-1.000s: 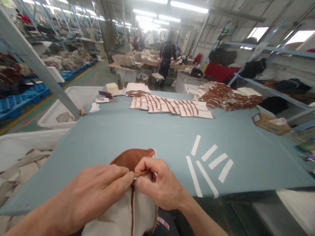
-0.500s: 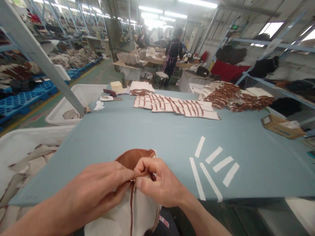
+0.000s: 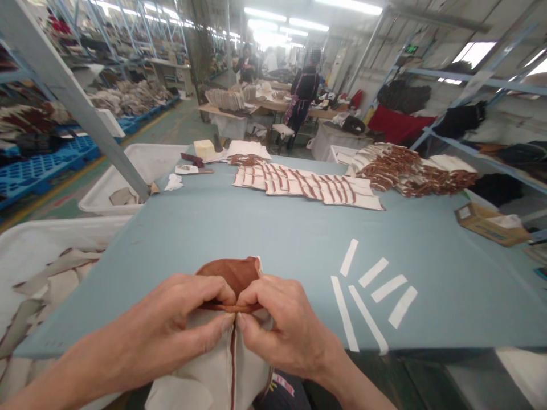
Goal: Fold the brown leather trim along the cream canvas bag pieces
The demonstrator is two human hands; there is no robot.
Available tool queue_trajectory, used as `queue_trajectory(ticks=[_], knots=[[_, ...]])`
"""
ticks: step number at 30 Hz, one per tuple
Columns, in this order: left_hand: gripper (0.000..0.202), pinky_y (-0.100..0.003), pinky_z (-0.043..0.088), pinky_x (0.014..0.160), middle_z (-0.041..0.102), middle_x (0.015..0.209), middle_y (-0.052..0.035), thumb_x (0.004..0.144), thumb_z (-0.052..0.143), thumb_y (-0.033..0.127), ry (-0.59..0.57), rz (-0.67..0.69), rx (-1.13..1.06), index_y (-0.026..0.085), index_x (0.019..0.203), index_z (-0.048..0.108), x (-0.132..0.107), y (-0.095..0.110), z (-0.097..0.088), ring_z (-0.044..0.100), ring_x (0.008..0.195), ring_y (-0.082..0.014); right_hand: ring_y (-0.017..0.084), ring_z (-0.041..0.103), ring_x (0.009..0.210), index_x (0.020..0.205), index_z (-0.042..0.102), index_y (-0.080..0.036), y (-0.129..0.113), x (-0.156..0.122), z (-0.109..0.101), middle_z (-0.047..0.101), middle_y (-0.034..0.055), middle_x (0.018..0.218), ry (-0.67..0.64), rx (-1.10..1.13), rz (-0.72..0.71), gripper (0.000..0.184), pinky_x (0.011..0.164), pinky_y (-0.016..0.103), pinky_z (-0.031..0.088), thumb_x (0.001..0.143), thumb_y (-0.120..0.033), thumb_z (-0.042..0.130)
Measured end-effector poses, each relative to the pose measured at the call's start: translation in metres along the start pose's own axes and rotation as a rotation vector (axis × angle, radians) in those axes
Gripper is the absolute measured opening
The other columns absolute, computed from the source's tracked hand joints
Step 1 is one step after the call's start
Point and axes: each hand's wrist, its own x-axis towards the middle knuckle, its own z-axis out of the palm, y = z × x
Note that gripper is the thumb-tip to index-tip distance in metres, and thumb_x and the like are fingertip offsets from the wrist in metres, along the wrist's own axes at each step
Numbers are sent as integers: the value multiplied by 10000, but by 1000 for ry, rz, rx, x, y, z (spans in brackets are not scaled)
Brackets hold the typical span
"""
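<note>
A cream leather piece (image 3: 253, 373), tube-like with a brown inner side and a brown seam down its front, stands at the table's near edge over my lap. My left hand (image 3: 188, 313) pinches its brown-lined rim just left of the seam, thumb outside and fingers curled inside. Close against it, my right hand (image 3: 286, 324) pinches the same rim on the seam's right side. Both sets of fingertips nearly meet at the seam's top. Several white strips (image 3: 343, 313) lie on the table right of my right hand.
The blue-grey table (image 3: 205, 228) bears overlapping cream-and-brown pieces (image 3: 307, 185) and a larger heap (image 3: 397, 168) farther back. A cardboard box (image 3: 491, 225) sits at the right edge. On the left are white bins (image 3: 85, 228) and a slanted metal post (image 3: 92, 117). Beyond stands a person (image 3: 302, 91).
My hands have shifted from bunching the rim at the seam to pinching it on both sides. The left fingers now curl inside, and the rim lies straighter between the thumbs.
</note>
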Motion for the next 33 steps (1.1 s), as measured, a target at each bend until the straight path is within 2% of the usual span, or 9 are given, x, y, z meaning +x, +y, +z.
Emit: queue_trajectory(ticks=[3,6,9,12,14,20,24,27,33], knots=[[174,-214,358,571,547,658,93,897,531,119,68,78,23,225,770,584,1,-2,5,488,583,-93,134,588,676,828,632,-217,-2,-1,-2,678,-22,737,-33,73,82,99,675,252,416,870,-135,596],[203,-218,317,527,412,634,98,888,504,137,79,51,-74,239,722,447,6,-1,14,390,554,-98,114,479,608,779,576,-224,-2,1,1,566,-59,680,-66,258,312,83,598,242,358,837,-187,623],[236,-218,321,531,334,648,93,896,488,182,113,-15,-227,256,714,357,13,0,25,360,573,-108,103,339,563,720,478,-240,5,4,6,412,-84,627,-121,527,492,197,531,238,279,813,-307,638],[241,-225,340,541,330,659,88,906,482,253,139,-19,-390,262,708,346,18,-2,31,363,585,-115,96,271,554,702,422,-250,13,7,9,344,-94,614,-217,790,582,310,506,230,240,794,-408,673],[256,-226,349,540,345,663,87,931,494,285,125,-23,-427,259,709,369,19,-4,29,370,587,-117,98,276,561,709,443,-244,15,10,5,357,-91,617,-231,776,590,306,514,232,234,796,-405,689],[242,-230,331,548,393,653,95,947,516,204,66,-1,-202,240,723,432,16,-13,16,399,578,-105,123,444,633,807,613,-208,8,21,-14,537,-48,697,-291,436,510,107,588,252,326,834,-303,655],[232,-219,358,573,451,657,95,961,504,164,44,14,-140,230,740,478,15,-14,11,454,591,-98,101,392,577,725,539,-214,11,26,-15,452,-70,635,-297,378,350,318,578,258,304,993,-374,604],[188,-207,398,600,548,697,87,965,547,184,21,23,-130,224,783,576,13,-12,3,506,618,-101,101,396,577,728,507,-220,16,22,-7,448,-69,636,-249,339,264,346,586,263,306,1037,-360,572],[201,-199,429,655,618,759,75,1016,542,248,-41,15,-190,226,840,636,19,-14,-16,549,684,-115,120,369,609,752,474,-231,26,11,12,415,-61,661,-138,491,352,549,593,265,327,1071,-676,512]])
